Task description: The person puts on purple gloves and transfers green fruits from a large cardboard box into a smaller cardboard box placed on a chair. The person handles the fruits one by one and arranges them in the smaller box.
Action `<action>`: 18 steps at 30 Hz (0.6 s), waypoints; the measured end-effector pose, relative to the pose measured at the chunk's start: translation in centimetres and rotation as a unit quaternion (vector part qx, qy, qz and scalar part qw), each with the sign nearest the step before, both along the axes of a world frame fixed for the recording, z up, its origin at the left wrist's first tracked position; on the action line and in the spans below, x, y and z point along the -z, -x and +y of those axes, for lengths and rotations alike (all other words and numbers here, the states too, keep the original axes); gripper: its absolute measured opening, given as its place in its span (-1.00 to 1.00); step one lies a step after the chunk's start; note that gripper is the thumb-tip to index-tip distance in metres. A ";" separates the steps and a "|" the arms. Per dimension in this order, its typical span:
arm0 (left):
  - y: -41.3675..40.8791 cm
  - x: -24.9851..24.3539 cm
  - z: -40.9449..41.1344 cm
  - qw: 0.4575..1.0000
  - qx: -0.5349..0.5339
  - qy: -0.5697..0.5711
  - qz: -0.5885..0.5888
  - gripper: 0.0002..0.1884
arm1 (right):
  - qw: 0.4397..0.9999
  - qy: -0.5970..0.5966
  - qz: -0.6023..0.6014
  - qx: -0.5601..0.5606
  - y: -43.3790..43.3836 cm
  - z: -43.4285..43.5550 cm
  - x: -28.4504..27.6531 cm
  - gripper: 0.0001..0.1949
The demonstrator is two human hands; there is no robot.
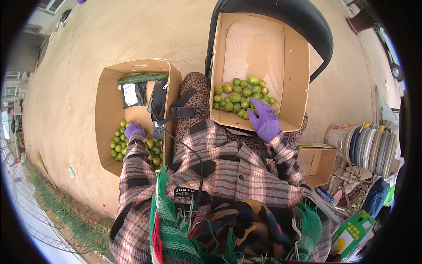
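My right hand [264,119], in a purple glove, reaches over the near wall of a cardboard box [296,66] resting on my lap. Its thumb and index finger are spread among small green citrus fruits [235,97], some tinged yellow; whether it grips one is unclear. To the left, my left hand [134,129], gloved alike, is down inside a second cardboard box [108,85]. Green fruits [117,144] lie on both sides of that wrist. Its fingertips are hidden, so any hold cannot be seen.
In the left box lie a cucumber [141,78], a black package [134,95] with a white label, and a black strapped bag [159,99]. A black cable [194,151] crosses my lap. A curved black chair back [296,23] surrounds the lap box's far end. A small carton [319,165] stands right.
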State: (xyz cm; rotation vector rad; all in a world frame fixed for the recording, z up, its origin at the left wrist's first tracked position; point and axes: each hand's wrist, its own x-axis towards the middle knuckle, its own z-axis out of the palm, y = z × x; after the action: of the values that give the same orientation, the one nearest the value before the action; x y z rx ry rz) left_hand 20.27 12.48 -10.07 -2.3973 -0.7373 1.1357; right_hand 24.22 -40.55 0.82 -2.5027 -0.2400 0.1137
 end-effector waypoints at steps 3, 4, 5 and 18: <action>1.6 3.5 3.6 0.996 -0.014 0.064 -0.060 -0.33 | 1.000 -0.018 -0.010 -0.009 -0.2 0.3 -0.9 -0.57; 1.8 3.9 4.3 0.991 -0.025 0.084 -0.099 -0.34 | 0.999 -0.026 -0.023 -0.010 0.0 0.1 -0.4 -0.57; 2.1 4.0 5.0 0.984 -0.038 0.102 -0.139 -0.34 | 0.999 -0.037 -0.037 -0.012 0.0 0.1 -0.1 -0.56; -6.3 -15.0 -10.2 0.577 -0.161 0.581 -0.550 -0.58 | 0.992 -0.117 -0.040 0.010 0.1 1.2 -1.5 -0.50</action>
State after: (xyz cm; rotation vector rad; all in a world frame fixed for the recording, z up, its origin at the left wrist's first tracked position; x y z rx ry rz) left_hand 26.56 2.25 4.97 -4.3178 -0.8821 -0.2889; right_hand 24.13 -39.39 2.31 -2.2769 -0.2464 -0.0227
